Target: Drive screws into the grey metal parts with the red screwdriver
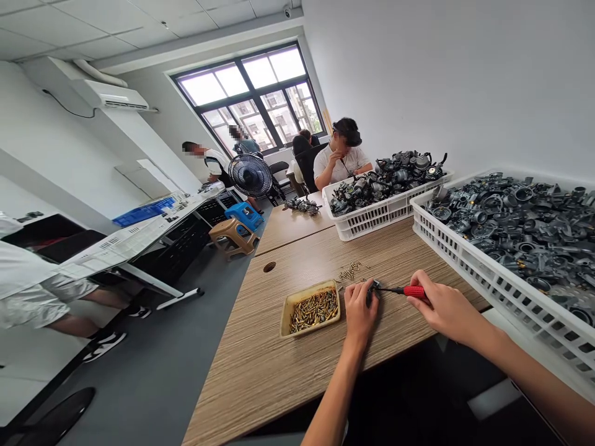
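Note:
My right hand (pixel 434 303) is closed around the red handle of a screwdriver (pixel 413 291), whose dark shaft points left. The tip meets a small dark metal part (pixel 373 291) on the wooden table. My left hand (pixel 360 310) grips that part, and its fingers cover much of it. Left of this hand stands a yellowish tray (pixel 284 325) filled with brass-coloured screws (pixel 313 310). A loose pile of similar screws (pixel 351 271) lies just beyond my left fingers.
A white basket (pixel 499 282) of grey metal parts stands at the right; another basket (pixel 367 223) of carburetor-like assemblies is behind it. Several assemblies (pixel 302 205) lie at the far end of the table (pixel 251 334). A co-worker (pixel 341 158) sits opposite. A fan (pixel 251 175) and stools (pixel 232 235) stand left.

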A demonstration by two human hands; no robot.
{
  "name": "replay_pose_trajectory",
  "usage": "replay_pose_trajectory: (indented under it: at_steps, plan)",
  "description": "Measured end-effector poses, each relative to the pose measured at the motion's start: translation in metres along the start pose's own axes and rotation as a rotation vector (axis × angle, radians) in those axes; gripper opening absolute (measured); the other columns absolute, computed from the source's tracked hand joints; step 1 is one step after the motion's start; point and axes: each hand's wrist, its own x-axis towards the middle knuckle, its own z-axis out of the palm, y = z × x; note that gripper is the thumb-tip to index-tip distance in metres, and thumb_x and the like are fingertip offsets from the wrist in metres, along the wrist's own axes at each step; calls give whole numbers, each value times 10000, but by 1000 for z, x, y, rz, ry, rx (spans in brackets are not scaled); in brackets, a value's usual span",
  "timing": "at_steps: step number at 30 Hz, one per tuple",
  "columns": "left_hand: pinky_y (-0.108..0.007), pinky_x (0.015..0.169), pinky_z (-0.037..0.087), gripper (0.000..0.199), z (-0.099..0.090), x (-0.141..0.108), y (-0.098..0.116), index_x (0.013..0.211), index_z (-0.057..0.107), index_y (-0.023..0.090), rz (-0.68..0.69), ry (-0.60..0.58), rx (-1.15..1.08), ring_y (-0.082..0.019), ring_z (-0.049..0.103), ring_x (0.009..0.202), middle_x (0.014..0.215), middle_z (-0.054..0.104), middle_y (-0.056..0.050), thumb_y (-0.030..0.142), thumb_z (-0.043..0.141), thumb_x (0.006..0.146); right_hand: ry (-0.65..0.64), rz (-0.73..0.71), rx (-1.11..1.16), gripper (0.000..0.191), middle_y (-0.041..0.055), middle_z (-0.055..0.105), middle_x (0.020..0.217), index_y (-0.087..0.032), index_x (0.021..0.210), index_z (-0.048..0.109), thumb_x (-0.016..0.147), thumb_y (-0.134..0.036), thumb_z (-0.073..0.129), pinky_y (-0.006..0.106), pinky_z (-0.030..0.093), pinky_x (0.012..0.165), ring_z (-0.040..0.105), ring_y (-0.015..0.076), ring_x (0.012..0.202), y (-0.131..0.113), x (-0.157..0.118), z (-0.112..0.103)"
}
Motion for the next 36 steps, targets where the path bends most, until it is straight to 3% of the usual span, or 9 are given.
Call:
replay_pose_trajectory:
  at_steps: [9,16,21,25,30,36]
  plan:
    - [-386,962,494,355,0,0,-1,1265,683,250,8,11,15,-236,591,991,1050,752,-49,121,616,941,2,-37,37,105,-2,718,860,-283,1065,379,1035,-357,447,299,402,653,714,250,739,-1,-1,0]
    - [-395,981,487,345,0,0,-1,1262,683,245,-2,-2,12,-238,591,999,1057,752,-46,129,608,946,20,-5,12,131,20,729,879,-277,1042,387,1061,-406,402,310,408,649,728,276,780,2,0,1]
    - [-402,984,491,341,-2,0,1,1267,685,245,-16,-15,12,-237,595,1007,1067,750,-52,140,593,955,20,-58,53,131,22,744,916,-279,1122,416,1019,-335,474,303,437,673,736,254,784,0,-1,-1]
    - [-409,978,499,349,-3,1,2,1270,689,246,-18,-17,9,-238,598,1000,1058,751,-55,140,592,952,36,-83,56,64,29,745,946,-284,1084,427,1042,-331,437,304,452,685,751,263,845,2,0,0]
    - [-405,967,502,356,-1,1,1,1264,694,251,-17,-9,20,-236,602,986,1043,748,-55,130,594,944,63,-23,-21,125,27,739,856,-276,1029,425,1062,-397,431,302,421,635,747,281,772,6,3,4]
    - [-395,963,496,344,-2,0,2,1268,685,248,-23,-21,14,-240,597,1019,1076,745,-55,137,598,955,21,-55,41,106,25,738,909,-275,1095,415,1045,-362,450,301,443,659,729,249,761,2,-1,0]
